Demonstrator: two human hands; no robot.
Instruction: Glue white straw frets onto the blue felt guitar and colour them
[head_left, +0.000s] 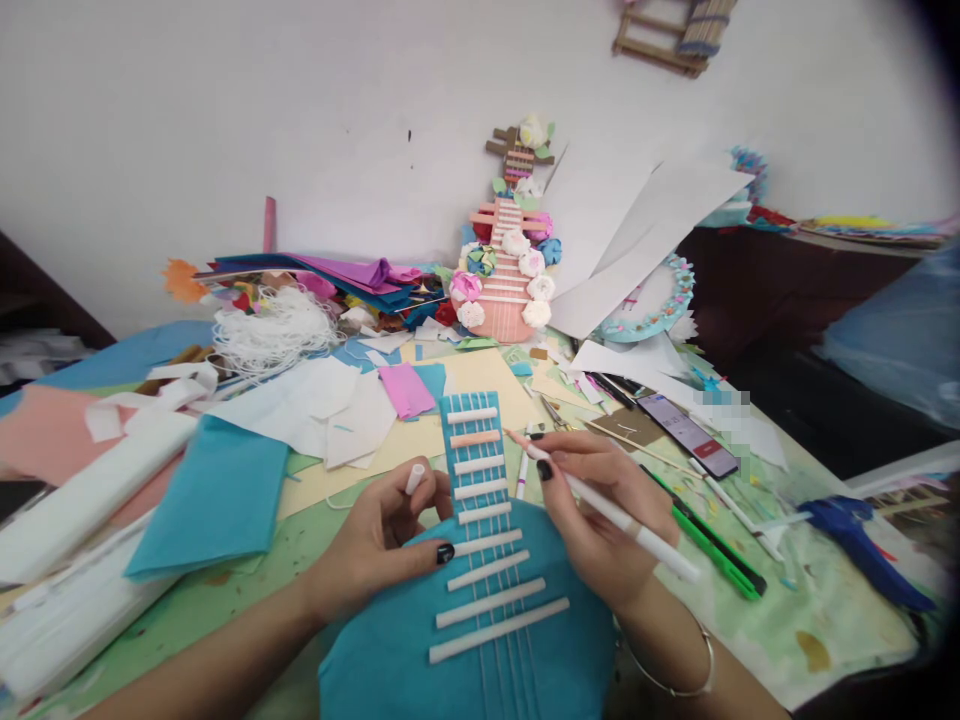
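A blue craft guitar [397, 640] stands in front of me, with thin strings and several white rolled paper sticks laid across its neck and body. One peach stick [474, 438] lies second from the top. My left hand [386, 540] grips the guitar's side, thumb on the front beside a white stick [487, 543]. A small white cap [415, 478] sits between its curled fingers. In my right hand [611, 510] is a white marker [600, 503], held like a pen. Its peach tip is close to the right end of the peach stick; whether it touches I cannot tell.
A flower-covered pink guitar [504, 300] stands against the wall. On the left are white string [274, 330], folded blue paper [214, 500] and white rolls [97, 500]. To the right lie a phone [686, 435], a green cutter [709, 540] and a blue glue gun [862, 550].
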